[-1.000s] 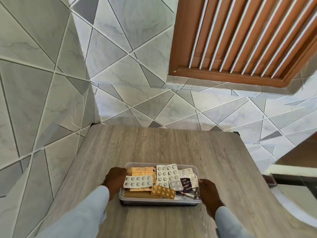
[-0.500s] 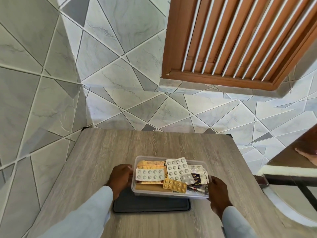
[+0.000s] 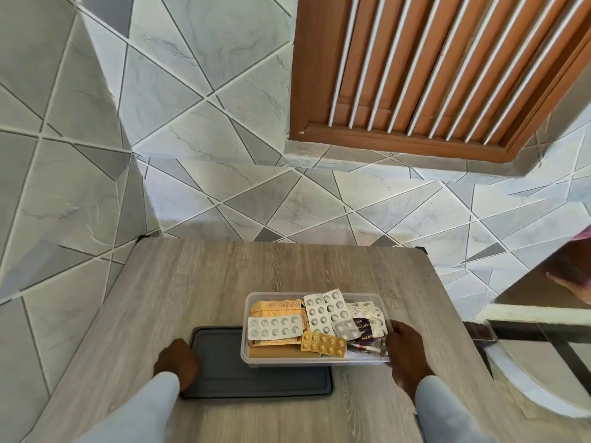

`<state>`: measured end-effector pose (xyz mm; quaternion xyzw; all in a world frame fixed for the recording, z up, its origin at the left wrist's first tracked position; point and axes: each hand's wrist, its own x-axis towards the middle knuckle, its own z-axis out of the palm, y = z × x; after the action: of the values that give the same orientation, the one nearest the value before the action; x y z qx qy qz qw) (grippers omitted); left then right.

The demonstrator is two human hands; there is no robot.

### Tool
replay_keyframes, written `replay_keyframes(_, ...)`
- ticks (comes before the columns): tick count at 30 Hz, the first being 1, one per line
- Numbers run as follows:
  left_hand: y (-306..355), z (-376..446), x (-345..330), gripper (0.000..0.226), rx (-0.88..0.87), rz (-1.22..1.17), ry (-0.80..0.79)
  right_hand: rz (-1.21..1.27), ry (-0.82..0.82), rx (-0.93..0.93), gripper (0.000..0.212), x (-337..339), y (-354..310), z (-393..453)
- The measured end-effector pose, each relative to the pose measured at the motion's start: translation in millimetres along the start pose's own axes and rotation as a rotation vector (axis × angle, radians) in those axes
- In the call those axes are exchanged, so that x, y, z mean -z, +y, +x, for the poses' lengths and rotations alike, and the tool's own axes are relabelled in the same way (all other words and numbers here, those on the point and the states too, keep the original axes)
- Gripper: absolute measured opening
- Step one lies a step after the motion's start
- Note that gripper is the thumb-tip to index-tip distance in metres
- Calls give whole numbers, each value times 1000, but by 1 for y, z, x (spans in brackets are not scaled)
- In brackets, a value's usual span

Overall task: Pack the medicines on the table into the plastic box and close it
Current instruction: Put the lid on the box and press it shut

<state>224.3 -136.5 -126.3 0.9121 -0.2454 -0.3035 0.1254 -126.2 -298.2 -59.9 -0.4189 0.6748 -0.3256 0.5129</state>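
A clear plastic box (image 3: 247, 334) sits on the wooden table (image 3: 192, 282), filled with medicines: a silver blister strip (image 3: 275, 326), a larger white blister sheet (image 3: 326, 310), an orange blister strip (image 3: 323, 343), yellow packets and dark sachets. My right hand (image 3: 406, 356) grips the box's right end. The box's front left part overlaps a dark grey lid (image 3: 256, 378) that lies flat on the table. My left hand (image 3: 177, 362) is curled over the lid's left edge. The box has no cover on it.
The tiled wall rises just behind the table's far edge, with a wooden louvred window (image 3: 431, 75) above. To the right stands a glass-topped table (image 3: 527, 343) with a dark object on it. A person's foot (image 3: 572, 279) shows at the right edge.
The box has shifted to the right, uncovering the dark lid that lay under it. My left hand left the box's left end and now rests on the lid's edge.
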Motion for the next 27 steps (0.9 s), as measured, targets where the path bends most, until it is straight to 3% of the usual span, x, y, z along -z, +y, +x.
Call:
replay_keyframes(7, -25, 30, 137, 41, 123, 2, 218, -17, -34, -8, 33, -4, 6, -6)
replay_keyframes(13, 25, 4, 235, 54, -62, -13, 313, -12, -78, -32, 32, -32, 20, -17)
replay_keyframes(19, 80, -73, 216, 26, -401, -142, 174, -15, -159, -8, 36, -69, 29, -32)
replay_keyframes(22, 100, -102, 191, 15, -451, -317, 44, -15, -188, -41, 31, -79, 39, -32)
replay_keyframes(24, 109, -109, 170, 21, -458, -362, -73, -50, -154, -42, 34, -81, 40, -33)
replay_keyframes(27, 122, -111, 136, 30, -466, -388, -157, -203, -22, 244, 39, -81, 20, -47)
